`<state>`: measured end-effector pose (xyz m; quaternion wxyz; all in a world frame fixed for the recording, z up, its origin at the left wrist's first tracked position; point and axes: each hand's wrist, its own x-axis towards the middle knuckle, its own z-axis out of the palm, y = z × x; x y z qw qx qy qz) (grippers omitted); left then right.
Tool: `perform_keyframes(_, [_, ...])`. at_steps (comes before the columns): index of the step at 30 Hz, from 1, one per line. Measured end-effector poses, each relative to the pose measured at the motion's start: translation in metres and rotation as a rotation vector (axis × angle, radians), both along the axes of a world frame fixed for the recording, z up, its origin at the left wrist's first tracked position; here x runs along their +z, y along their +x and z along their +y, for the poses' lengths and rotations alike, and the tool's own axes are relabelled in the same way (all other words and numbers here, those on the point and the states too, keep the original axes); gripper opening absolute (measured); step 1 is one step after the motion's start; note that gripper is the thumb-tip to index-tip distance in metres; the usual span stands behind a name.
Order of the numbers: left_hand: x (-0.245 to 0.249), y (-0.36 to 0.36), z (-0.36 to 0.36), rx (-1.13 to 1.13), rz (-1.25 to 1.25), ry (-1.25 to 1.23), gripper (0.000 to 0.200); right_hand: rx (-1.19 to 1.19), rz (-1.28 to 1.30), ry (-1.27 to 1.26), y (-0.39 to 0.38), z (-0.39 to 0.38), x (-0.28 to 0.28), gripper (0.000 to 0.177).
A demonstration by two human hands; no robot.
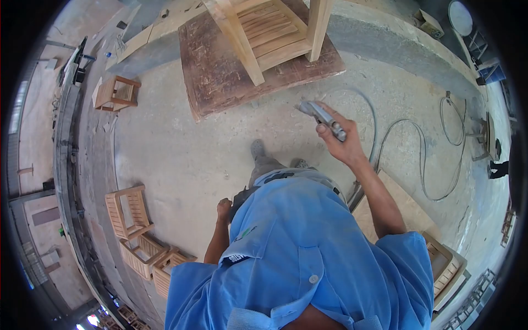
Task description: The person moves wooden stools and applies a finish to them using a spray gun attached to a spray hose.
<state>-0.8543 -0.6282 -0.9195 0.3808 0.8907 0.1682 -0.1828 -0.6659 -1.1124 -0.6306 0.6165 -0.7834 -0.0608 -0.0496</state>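
My right hand point(340, 135) is wrapped round a silver air tool point(328, 117) with a lever along its body and a blurred, roundish head. It is held out in mid-air, in front of the low worktable. On the table's brown, scuffed top point(214, 71) stands a wooden stool point(278, 41) with a slatted panel, its legs pointing toward me. Low at my side, my left hand point(224, 209) is curled closed beside a dark item point(240, 202) at my waist; what it grips, if anything, is hidden.
A grey hose point(423, 159) loops over the floor on the right. At left are a small wooden stool point(117, 92) and several slatted wooden frames point(129, 212). A pale board point(393, 206) and another wooden piece point(443, 267) lie at right. A concrete ledge point(385, 41) runs behind the worktable.
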Motion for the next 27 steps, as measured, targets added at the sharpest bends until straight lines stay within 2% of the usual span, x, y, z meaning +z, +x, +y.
perform_keyframes(2, [-0.002,-0.010,0.010,-0.393,-0.103,0.266,0.013,-0.006,0.143,-0.030,-0.003,-0.001,-0.042,0.050])
perform_keyframes(4, [-0.001,-0.016,0.004,-0.059,0.035,0.029,0.014,-0.030,0.200,-0.061,-0.005,0.000,-0.074,0.049])
perform_keyframes(6, [0.003,-0.012,-0.002,0.137,0.128,-0.069,0.018,-0.077,0.163,-0.091,-0.001,0.003,-0.085,0.049])
perform_keyframes(8, [0.008,-0.003,-0.005,0.229,0.155,-0.159,0.022,-0.094,0.152,-0.009,0.004,-0.003,-0.074,0.049])
perform_keyframes(10, [0.017,0.011,-0.013,0.368,0.219,-0.247,0.030,-0.102,0.124,0.084,0.004,-0.009,-0.034,0.050])
perform_keyframes(11, [0.032,0.023,-0.026,0.546,0.274,-0.310,0.032,-0.099,0.102,0.134,0.003,-0.013,-0.002,0.051])
perform_keyframes(14, [0.011,0.042,-0.021,0.444,0.250,-0.282,0.039,-0.057,-0.109,0.279,-0.010,-0.027,0.089,0.051])
perform_keyframes(16, [0.034,0.065,-0.041,0.524,0.268,-0.260,0.042,-0.043,-0.337,0.314,-0.014,-0.031,0.126,0.055])
perform_keyframes(18, [0.064,0.096,-0.065,0.511,0.294,-0.259,0.045,-0.098,-0.441,0.301,-0.021,-0.039,0.134,0.059])
perform_keyframes(21, [0.080,0.131,-0.080,0.386,0.276,-0.327,0.057,-0.260,-0.400,0.216,-0.026,-0.053,0.121,0.065])
perform_keyframes(22, [0.093,0.143,-0.092,0.440,0.193,-0.343,0.037,-0.309,-0.368,0.173,-0.028,-0.060,0.112,0.066])
perform_keyframes(27, [0.093,0.180,-0.096,0.377,0.146,-0.398,0.034,-0.397,-0.412,0.128,-0.037,-0.079,0.101,0.064])
